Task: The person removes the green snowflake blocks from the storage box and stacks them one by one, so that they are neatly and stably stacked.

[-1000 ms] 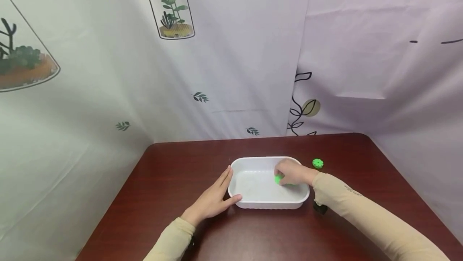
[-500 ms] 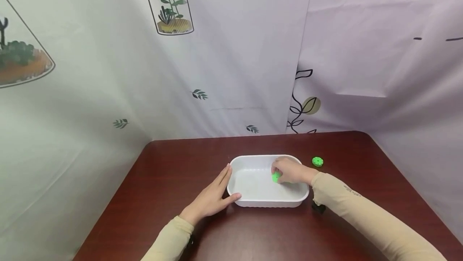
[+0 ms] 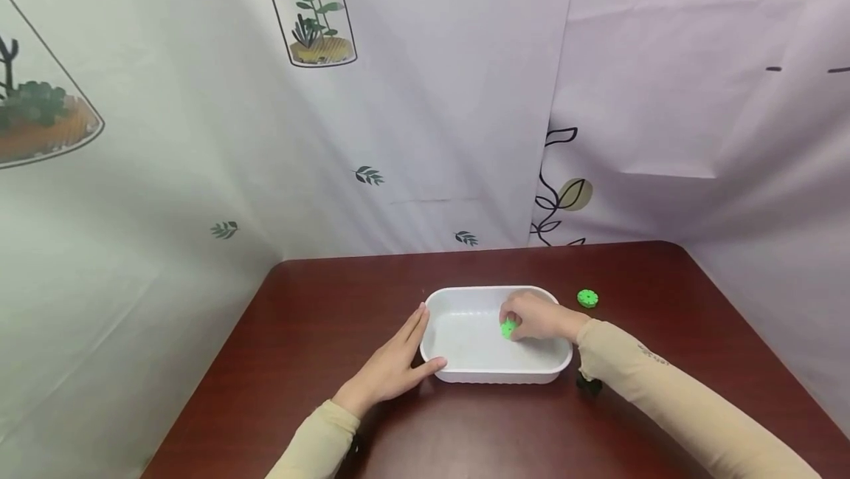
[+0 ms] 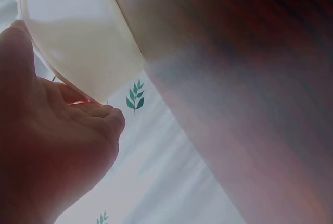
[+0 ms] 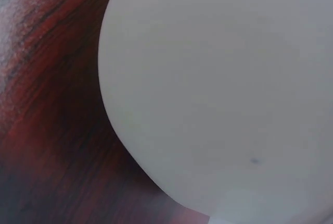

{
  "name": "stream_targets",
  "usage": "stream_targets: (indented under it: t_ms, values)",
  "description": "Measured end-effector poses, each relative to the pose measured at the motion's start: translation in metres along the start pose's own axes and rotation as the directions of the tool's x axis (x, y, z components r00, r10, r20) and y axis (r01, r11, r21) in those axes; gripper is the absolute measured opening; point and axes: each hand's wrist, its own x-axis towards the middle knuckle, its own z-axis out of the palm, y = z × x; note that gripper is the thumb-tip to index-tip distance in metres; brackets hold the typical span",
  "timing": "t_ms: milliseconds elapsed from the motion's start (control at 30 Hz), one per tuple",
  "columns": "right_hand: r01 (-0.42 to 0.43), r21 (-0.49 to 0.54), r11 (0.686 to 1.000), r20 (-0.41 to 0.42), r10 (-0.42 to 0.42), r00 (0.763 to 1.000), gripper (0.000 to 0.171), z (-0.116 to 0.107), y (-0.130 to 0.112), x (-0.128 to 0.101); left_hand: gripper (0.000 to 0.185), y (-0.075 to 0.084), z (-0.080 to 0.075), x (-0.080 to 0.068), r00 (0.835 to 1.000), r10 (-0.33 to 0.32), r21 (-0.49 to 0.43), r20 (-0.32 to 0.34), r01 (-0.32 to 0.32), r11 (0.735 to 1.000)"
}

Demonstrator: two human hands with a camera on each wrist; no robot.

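Observation:
A white oval-cornered basin (image 3: pixel 465 350) stands on the dark red table. Inside its right half, my right hand (image 3: pixel 534 314) pinches a small bright green disc (image 3: pixel 508 328) between thumb and fingers, low over the basin floor. Whether the disc touches the floor I cannot tell. My left hand (image 3: pixel 392 364) rests against the basin's left end, fingers straight along the rim and thumb at the front edge. In the left wrist view the left hand (image 4: pixel 62 135) lies against the basin's pale wall (image 4: pixel 83 36). The right wrist view shows only the basin's outer wall (image 5: pixel 208 88) close up.
A second green disc (image 3: pixel 587 298), round and notched, lies on the table (image 3: pixel 332 309) behind and right of the basin. Pale printed cloth (image 3: pixel 425 132) hangs round the table's back and sides. Something dark (image 3: pixel 588 383) shows under the right wrist.
The right hand has shifted slightly left inside the basin with the green disc, and more of the disc now shows. The left hand keeps its place on the basin's end.

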Motion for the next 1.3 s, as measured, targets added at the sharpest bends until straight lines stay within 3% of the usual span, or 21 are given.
stream_targets:
  t_ms: [200, 467, 867, 1300]
  values:
    - [0.035, -0.008, 0.999, -0.022, -0.035, 0.999, 0.015, 0.0, 0.001, 0.001, 0.096, 0.0, 0.0, 0.0, 0.999, 0.022, 0.007, -0.029, -0.021, 1.0]
    - [0.095, 0.007, 0.995, -0.053, -0.095, 0.994, 0.013, -0.004, 0.0, -0.002, 0.096, 0.0, -0.002, 0.0, 1.0, 0.003, 0.007, -0.011, -0.003, 1.0]
    - [0.02, 0.118, 0.993, -0.046, -0.014, 0.999, 0.013, -0.025, -0.001, -0.01, 0.095, 0.004, 0.0, 0.001, 1.0, 0.001, -0.016, -0.015, -0.001, 1.0]
    - [-0.067, 0.184, 0.981, -0.094, 0.086, 0.992, 0.016, -0.062, 0.006, -0.023, 0.097, 0.002, -0.001, 0.002, 1.0, -0.012, -0.017, -0.007, 0.012, 1.0]
